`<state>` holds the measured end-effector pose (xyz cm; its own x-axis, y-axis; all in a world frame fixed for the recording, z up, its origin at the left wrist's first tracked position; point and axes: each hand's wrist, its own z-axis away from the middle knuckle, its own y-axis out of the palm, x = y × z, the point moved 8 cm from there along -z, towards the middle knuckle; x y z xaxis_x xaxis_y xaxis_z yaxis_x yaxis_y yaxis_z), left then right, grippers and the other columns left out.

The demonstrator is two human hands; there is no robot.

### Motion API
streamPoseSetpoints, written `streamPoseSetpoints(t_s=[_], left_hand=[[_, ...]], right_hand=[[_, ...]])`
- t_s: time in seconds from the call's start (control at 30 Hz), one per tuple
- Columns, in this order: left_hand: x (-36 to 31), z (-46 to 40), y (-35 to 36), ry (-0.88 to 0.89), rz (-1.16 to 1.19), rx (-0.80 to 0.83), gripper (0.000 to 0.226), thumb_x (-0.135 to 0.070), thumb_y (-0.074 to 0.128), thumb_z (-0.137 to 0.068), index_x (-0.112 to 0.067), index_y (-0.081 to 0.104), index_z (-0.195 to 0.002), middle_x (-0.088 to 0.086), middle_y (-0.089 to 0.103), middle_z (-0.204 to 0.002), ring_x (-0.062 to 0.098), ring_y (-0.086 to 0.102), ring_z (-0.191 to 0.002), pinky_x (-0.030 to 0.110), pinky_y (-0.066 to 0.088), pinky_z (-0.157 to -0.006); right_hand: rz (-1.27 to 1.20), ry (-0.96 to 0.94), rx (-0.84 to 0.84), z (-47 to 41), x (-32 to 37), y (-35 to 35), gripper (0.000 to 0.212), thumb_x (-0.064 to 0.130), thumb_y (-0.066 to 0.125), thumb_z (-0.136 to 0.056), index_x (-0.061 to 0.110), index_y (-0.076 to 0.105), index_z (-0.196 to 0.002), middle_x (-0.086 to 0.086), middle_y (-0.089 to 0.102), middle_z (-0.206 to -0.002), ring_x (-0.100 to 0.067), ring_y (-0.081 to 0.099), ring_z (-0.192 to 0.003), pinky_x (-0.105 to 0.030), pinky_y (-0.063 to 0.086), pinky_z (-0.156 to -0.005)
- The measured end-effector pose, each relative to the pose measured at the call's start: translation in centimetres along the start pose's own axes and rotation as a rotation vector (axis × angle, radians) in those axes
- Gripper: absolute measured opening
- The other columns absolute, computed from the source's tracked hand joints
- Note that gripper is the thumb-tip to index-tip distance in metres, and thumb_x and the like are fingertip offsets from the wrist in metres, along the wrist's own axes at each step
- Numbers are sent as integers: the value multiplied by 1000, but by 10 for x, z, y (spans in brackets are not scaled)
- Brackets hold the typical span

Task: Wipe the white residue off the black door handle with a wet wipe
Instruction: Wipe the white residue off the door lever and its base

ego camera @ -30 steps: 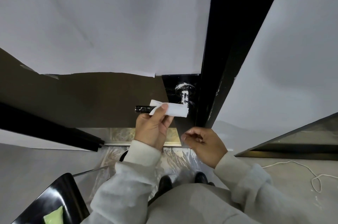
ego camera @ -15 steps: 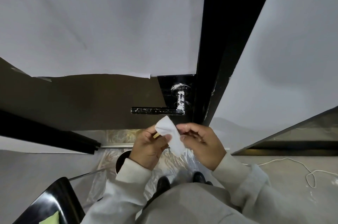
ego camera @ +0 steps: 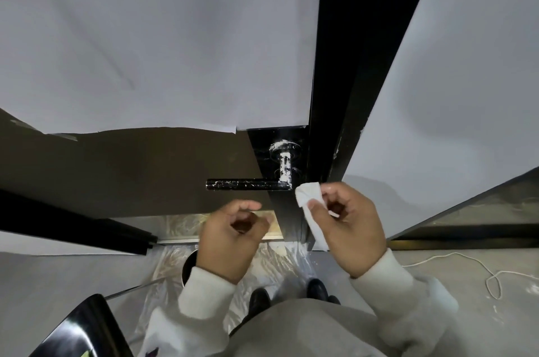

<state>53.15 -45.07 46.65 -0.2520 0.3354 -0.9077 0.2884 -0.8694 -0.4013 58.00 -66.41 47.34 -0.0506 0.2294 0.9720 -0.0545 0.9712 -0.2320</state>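
The black door handle (ego camera: 248, 184) is a horizontal lever streaked with white residue; its neck and round rose (ego camera: 285, 152) carry thicker white smears. My right hand (ego camera: 347, 222) is shut on a white wet wipe (ego camera: 309, 199), whose upper end sits just right of the lever's inner end, close to it but apart. My left hand (ego camera: 233, 237) hovers below the lever with loosely curled fingers and holds nothing.
The door (ego camera: 131, 176) is brown, with white paper (ego camera: 160, 41) taped over its upper part. A black door frame (ego camera: 344, 65) runs up at right. Plastic sheeting (ego camera: 271, 263) covers the floor by my shoes. A black chair (ego camera: 81, 327) stands lower left, a white cord (ego camera: 493, 278) lies at right.
The wipe left the lever in my left hand, came down between both hands, and is now in my right hand alone, raised beside the handle. My left hand let go.
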Motion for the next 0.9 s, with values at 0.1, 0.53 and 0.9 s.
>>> streamPoseSetpoints(t_s=[0.1,0.53,0.9], left_hand=[[-60,14,-41,361,-303,-278,9,-18,76,-84,-24,72,-80,-10,70,-70,9,66,-66,19,50,-64],[-74,-32,4,521,-632,75,37,-15,59,-74,-17,79,-106,1,75,-85,23,69,-81,37,57,-80],[-77,-32,-4,513,-539,41,40,-12,66,-70,-14,79,-108,-2,79,-96,15,73,-88,22,51,-94]], right_hand=[[164,-218,-80,0,37,-16,17,5,71,-89,19,75,-97,1,66,-80,-15,64,-77,-28,52,-69],[711,-570,71,-15,54,53,46,-13,77,-71,4,72,-113,-11,53,-90,-27,54,-81,-30,47,-62],[739,-595,87,-18,61,56,33,-6,66,-75,3,73,-105,-12,58,-89,-33,55,-80,-44,50,-63]])
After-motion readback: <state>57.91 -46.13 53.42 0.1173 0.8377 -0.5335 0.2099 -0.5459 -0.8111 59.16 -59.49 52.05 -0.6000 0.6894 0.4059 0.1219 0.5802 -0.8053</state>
